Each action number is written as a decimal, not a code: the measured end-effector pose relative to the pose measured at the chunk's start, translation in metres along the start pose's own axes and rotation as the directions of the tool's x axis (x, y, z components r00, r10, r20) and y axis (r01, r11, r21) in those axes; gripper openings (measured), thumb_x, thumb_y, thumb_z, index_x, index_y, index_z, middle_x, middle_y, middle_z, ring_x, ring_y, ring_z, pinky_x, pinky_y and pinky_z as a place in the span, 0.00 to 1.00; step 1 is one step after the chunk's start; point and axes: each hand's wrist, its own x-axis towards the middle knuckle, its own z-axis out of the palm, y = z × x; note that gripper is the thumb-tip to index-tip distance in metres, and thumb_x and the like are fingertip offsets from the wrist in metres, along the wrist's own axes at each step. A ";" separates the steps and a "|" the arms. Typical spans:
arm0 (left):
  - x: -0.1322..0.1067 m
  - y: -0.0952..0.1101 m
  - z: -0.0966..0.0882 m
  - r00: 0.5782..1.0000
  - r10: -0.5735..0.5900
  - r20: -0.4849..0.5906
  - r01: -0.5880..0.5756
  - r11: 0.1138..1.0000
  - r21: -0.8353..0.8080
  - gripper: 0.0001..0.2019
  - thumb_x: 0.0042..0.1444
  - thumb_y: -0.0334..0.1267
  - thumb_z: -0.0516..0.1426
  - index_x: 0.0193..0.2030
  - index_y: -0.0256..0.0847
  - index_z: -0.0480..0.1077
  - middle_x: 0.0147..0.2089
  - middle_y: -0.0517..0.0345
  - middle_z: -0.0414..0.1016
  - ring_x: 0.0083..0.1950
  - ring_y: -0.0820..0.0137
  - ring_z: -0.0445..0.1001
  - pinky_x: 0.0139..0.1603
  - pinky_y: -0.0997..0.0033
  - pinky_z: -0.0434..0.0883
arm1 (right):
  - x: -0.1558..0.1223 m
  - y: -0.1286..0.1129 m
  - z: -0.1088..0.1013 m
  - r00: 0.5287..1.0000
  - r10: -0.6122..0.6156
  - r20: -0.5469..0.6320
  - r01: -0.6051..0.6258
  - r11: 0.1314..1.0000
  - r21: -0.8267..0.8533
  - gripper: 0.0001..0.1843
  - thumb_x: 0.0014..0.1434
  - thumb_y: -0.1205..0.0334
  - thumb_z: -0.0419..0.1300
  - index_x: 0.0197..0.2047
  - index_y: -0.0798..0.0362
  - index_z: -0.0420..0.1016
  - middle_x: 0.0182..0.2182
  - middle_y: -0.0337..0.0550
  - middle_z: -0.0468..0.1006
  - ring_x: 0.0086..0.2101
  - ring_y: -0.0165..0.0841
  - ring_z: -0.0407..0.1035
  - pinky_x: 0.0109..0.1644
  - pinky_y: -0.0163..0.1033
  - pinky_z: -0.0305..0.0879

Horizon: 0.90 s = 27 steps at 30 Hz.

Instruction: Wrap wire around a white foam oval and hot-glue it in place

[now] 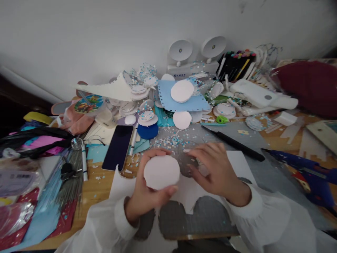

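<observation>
My left hand point(154, 191) grips a round white paper disc point(162, 172) by its edges, thumb below and fingers behind the upper left. To its right my right hand point(214, 168) hovers with fingers and thumb apart; I see nothing held in it. Beneath both hands lies a white sheet point(181, 191) with rounded pieces cut out, the grey mat point(196, 218) showing through the gaps. Small white and blue paper bits point(175, 140) are scattered just beyond my hands.
A phone point(117, 147) and white marker point(134, 139) lie left. A black pen-like tool point(234, 142) and a blue glue gun point(305, 172) lie right. Behind stand a blue sheet with a white disc point(182, 91), confetti-covered paper pieces point(147, 116) and a twin-head lamp point(193, 68).
</observation>
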 end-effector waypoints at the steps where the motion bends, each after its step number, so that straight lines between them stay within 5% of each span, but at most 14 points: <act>1: 0.000 -0.001 -0.001 0.999 -0.044 -0.028 0.042 0.998 -0.050 0.25 0.48 0.48 0.64 0.51 0.44 0.63 0.53 0.51 0.68 0.53 0.62 0.69 0.51 0.65 0.67 | 0.001 0.001 0.002 0.999 0.006 0.046 -0.003 0.997 -0.075 0.10 0.59 0.57 0.57 0.39 0.54 0.72 0.34 0.46 0.76 0.37 0.39 0.65 0.39 0.45 0.50; 5: 0.001 -0.008 -0.003 0.982 -0.166 -0.086 0.140 0.957 -0.252 0.24 0.49 0.50 0.63 0.49 0.45 0.64 0.51 0.54 0.71 0.48 0.65 0.70 0.47 0.69 0.69 | 0.000 0.005 0.012 0.974 0.020 0.226 0.040 0.966 -0.256 0.09 0.58 0.58 0.60 0.30 0.53 0.72 0.27 0.43 0.75 0.34 0.38 0.64 0.39 0.45 0.48; 8: 0.002 -0.010 -0.002 0.967 -0.225 -0.119 0.185 0.942 -0.281 0.26 0.45 0.52 0.65 0.48 0.44 0.65 0.47 0.54 0.72 0.46 0.65 0.71 0.46 0.68 0.70 | -0.003 0.010 0.014 0.966 0.017 0.257 0.053 0.963 -0.265 0.09 0.60 0.64 0.58 0.27 0.53 0.71 0.25 0.42 0.74 0.32 0.37 0.64 0.38 0.44 0.48; 15: 0.001 -0.011 -0.002 0.965 -0.249 -0.086 0.208 0.920 -0.333 0.25 0.45 0.50 0.66 0.48 0.45 0.67 0.47 0.57 0.70 0.44 0.69 0.69 0.43 0.73 0.69 | 0.000 0.017 0.006 0.995 0.084 0.050 -0.078 0.991 -0.112 0.11 0.66 0.64 0.51 0.33 0.54 0.70 0.25 0.40 0.74 0.28 0.34 0.65 0.36 0.42 0.51; 22: -0.003 -0.012 -0.003 0.967 -0.255 0.013 0.244 0.907 -0.343 0.25 0.47 0.48 0.65 0.51 0.45 0.65 0.50 0.55 0.70 0.47 0.67 0.69 0.46 0.71 0.67 | -0.008 0.012 0.003 0.959 0.244 -0.146 -0.220 0.961 0.165 0.10 0.68 0.63 0.47 0.42 0.51 0.69 0.30 0.42 0.74 0.32 0.35 0.68 0.37 0.41 0.61; 27: 0.000 -0.004 0.001 0.954 -0.277 0.116 0.299 0.832 -0.467 0.25 0.46 0.49 0.65 0.49 0.44 0.65 0.53 0.50 0.72 0.50 0.62 0.72 0.49 0.65 0.67 | -0.009 0.007 0.000 0.977 0.146 -0.153 -0.106 0.965 0.242 0.10 0.66 0.67 0.46 0.42 0.51 0.67 0.29 0.41 0.73 0.31 0.34 0.68 0.36 0.41 0.63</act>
